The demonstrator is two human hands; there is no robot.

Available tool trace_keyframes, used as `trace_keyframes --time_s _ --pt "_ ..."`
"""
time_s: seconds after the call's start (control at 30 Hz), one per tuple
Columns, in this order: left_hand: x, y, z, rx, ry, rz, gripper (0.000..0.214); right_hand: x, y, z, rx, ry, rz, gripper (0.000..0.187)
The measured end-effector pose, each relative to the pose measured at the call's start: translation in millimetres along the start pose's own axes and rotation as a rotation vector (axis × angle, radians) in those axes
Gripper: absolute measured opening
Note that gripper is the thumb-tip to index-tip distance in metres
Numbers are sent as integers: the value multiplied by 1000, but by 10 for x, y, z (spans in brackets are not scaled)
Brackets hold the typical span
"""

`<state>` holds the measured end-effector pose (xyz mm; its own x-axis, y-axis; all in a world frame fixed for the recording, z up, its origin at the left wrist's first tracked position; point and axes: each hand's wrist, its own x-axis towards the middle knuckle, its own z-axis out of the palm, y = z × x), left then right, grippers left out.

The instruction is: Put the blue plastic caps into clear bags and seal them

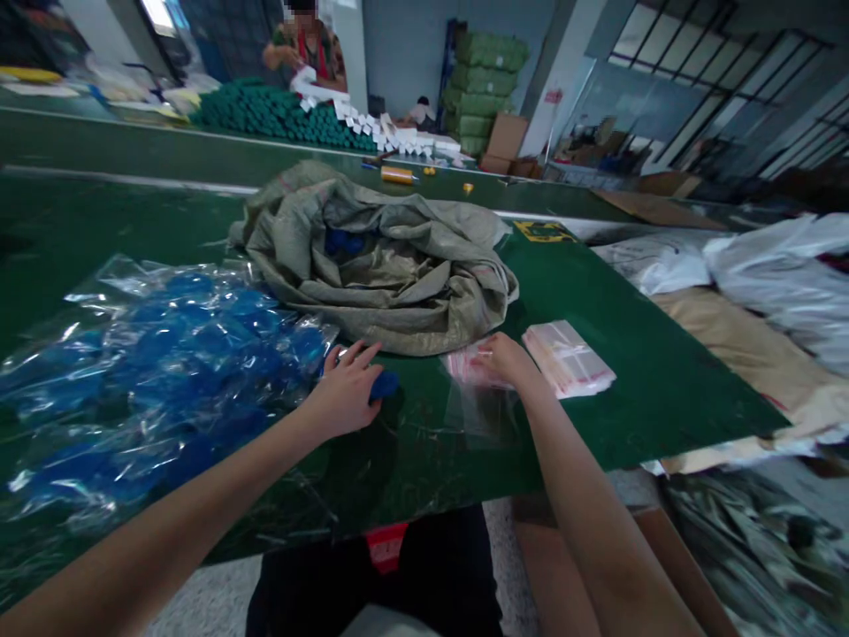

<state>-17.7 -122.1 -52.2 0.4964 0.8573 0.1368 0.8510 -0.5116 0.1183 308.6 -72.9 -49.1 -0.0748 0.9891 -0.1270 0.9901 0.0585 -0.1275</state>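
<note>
My left hand [348, 389] is curved over a small blue item [385, 384], whose end sticks out between thumb and fingers; its exact kind is hidden. Just left of that hand spreads a pile of blue items in clear plastic bags [186, 354]. My right hand [502, 358] has its fingers closed on clear plastic bags [468, 364] with pinkish-red edges, lying on the green table [424, 469]. Beside its wrist is a neat stack of such bags [569, 358]. Beyond both hands sits a rumpled grey-green sack [398, 292], mouth open, with blue items [345, 241] inside.
Across the table, a person [309, 49] stands behind a heap of green rolls [265, 111] and white pieces [398, 134]. An orange-yellow cylinder [398, 175] lies on the far strip. White plastic sacks [783, 265] lie to the right; a cardboard box [557, 566] is below the table edge.
</note>
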Motion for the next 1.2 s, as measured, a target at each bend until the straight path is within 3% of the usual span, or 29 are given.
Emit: trace_keyframes --time_s 0.17,0.37,0.47,0.57,0.67,0.77,0.93,1.2 --pt "-13 4 -82 14 14 -10 45 -34 -25 47 -25 81 -53 29" --pt "100 -53 4 -74 99 -76 37 -209 -88 13 -2 214 -30 28" --pt "173 -74 5 -142 188 -70 40 -349 -287 -80 115 367 -78 26" --pt "299 -21 -67 -286 186 -112 31 -372 -621 -131 284 547 -215 27" --pt "491 54 -151 -504 170 -136 32 -232 -966 -125 384 612 -347 27" --pt "708 51 -182 -726 187 -192 42 -18 -1196 -119 451 653 -390 26" --pt "956 -98 -163 -951 233 -190 35 253 -1276 -150 485 668 -397 27" --pt "1226 -319 -349 -851 375 -262 29 576 -1248 -384 476 738 -302 26"
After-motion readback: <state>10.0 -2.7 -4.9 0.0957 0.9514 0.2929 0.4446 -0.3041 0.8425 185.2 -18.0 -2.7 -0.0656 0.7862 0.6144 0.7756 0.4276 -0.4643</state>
